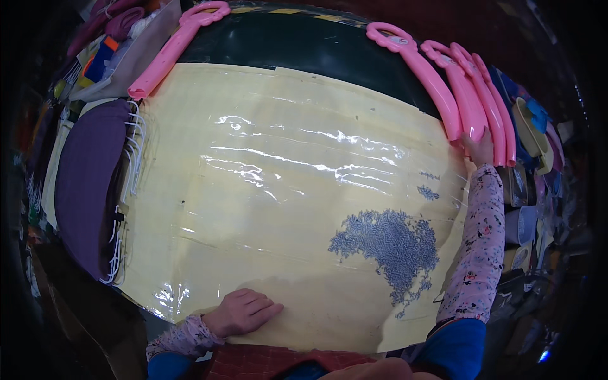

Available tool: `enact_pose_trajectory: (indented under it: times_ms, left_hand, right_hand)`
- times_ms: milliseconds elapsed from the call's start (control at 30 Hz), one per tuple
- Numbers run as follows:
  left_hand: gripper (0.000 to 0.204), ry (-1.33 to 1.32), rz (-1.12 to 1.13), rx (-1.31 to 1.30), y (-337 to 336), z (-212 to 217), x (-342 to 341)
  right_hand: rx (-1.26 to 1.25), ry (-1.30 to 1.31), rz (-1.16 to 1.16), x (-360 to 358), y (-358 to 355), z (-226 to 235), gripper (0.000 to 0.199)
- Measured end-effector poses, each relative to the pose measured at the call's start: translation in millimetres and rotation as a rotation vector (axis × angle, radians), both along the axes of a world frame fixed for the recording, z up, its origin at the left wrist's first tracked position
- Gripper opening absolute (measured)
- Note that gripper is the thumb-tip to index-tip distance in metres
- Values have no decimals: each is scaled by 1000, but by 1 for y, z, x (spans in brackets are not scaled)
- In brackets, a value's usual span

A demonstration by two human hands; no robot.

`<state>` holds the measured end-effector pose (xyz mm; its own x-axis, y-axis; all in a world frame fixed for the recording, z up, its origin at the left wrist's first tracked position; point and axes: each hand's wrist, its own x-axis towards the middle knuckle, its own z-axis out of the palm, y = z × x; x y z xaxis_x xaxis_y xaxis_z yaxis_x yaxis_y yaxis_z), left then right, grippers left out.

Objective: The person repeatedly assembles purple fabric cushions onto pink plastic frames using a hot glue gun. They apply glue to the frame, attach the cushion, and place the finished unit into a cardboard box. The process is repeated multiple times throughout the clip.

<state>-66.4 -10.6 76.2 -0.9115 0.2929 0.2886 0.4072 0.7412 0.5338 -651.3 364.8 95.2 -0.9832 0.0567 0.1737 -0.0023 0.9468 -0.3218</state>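
Red quilted garment (259,362) up close, our left hand (246,312) lies loose, fingers half-uncurled, while our right hand (479,149) grips a glossy, loop-topped pink plastic piece (467,101) at the table (221,218)'s far right.

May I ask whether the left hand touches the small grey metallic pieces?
Apart; the head view shows pale yellow sheet between left hand and grey pieces.

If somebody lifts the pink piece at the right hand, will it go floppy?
Probably not: the pink piece at the right hand looks like moulded plastic. It might slip, being glossy. It may rock, having rounded sides.
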Motion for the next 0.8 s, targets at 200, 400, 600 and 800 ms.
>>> enact_pose_trajectory:
  times_ms: [200,400,600,800]
  left_hand:
    - [38,192,58,-29,5,3,2]
    - [32,315,260,-100,-8,25,53]
    - [24,259,857,-371,-76,8,154]
    - [19,167,1151,-669,-181,-4,163]
  right_hand:
    - [-1539,-566,264,124,-52,39,74]
    - [-2115,-686,885,319,-37,35,78]
    - [-1575,-511,631,369,-16,31,73]
    - [-1923,-999,538,370,16,-15,84]
